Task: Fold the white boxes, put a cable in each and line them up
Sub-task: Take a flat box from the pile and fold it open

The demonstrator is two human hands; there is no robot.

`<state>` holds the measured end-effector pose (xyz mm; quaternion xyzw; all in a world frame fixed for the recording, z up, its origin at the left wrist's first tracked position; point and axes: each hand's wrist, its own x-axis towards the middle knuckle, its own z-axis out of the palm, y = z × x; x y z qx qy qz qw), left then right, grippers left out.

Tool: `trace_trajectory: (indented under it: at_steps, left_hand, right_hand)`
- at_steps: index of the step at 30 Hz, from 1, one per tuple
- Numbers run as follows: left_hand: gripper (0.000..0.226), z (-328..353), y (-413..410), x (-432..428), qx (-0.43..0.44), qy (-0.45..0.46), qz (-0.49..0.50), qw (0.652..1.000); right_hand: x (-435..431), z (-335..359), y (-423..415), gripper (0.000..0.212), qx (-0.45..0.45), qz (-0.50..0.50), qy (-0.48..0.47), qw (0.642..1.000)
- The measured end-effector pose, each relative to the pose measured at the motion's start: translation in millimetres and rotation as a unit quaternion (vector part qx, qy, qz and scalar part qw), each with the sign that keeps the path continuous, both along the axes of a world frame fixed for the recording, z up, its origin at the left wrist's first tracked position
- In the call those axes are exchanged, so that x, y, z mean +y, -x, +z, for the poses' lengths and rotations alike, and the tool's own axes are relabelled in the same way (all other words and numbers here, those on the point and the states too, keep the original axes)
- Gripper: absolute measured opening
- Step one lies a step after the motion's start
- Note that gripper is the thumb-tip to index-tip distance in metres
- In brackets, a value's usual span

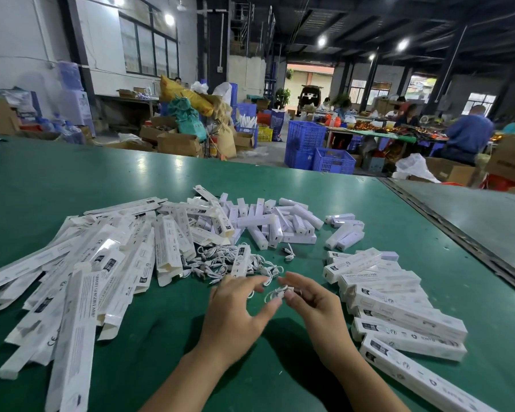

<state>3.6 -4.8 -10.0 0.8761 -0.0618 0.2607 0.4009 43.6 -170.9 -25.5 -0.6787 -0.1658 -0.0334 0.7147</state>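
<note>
My right hand pinches a small coiled white cable between thumb and fingers, just above the green table. Close on its left is my left hand, fingers spread and relaxed, thumb tip near the cable. A tangle of loose white cables lies just beyond both hands, with one folded box lying across it. Flat unfolded white boxes are heaped at the left. Folded boxes lie side by side in a row at the right.
Several small white lamp bodies lie in a heap at the table's middle back. A metal seam runs along the table's right side. Beyond the far edge are blue crates, cardboard cartons and people seated at another table.
</note>
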Motion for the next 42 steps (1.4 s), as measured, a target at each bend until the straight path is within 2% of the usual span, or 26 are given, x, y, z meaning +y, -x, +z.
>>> trace_trajectory:
  at_steps: [4,9,19,22,28,32,36,38,42]
  left_hand:
    - [0.024,-1,0,-4,-0.054,-0.008,-0.004,0.999]
    - [0.015,4,3,-3,-0.073,0.018,-0.018,0.997]
    - [0.02,-1,-2,-4,-0.046,0.069,0.01,0.997]
    - [0.022,-2,-3,-4,-0.056,0.075,0.034,0.995]
    - [0.023,-1,-3,-6,-0.078,0.103,0.055,0.99]
    - [0.024,-3,-3,-7,-0.082,0.1,0.034,0.991]
    - [0.022,-2,-3,-6,-0.104,0.036,-0.009,0.994]
    - [0.029,-4,-2,-5,-0.118,0.021,-0.031,0.992]
    - [0.049,1,4,-7,-0.067,0.061,-0.071,0.993]
  right_hand:
    - [1,-2,0,0.027,0.014,0.024,-0.022,0.999]
    - [3,-2,2,0.026,0.031,0.03,-0.049,0.998]
    - [8,2,5,0.029,0.03,-0.009,-0.064,0.997]
    - [16,1,9,0.023,0.011,-0.018,-0.036,0.999]
    - [29,2,19,0.036,-0.039,-0.024,0.045,0.998]
    - [30,2,20,0.047,-0.032,-0.024,0.062,0.997]
    - [26,4,19,0.041,-0.047,-0.059,0.079,0.994]
    - [22,6,17,0.04,-0.048,-0.066,0.087,0.993]
    - [14,6,14,0.04,-0.075,-0.086,0.126,0.985]
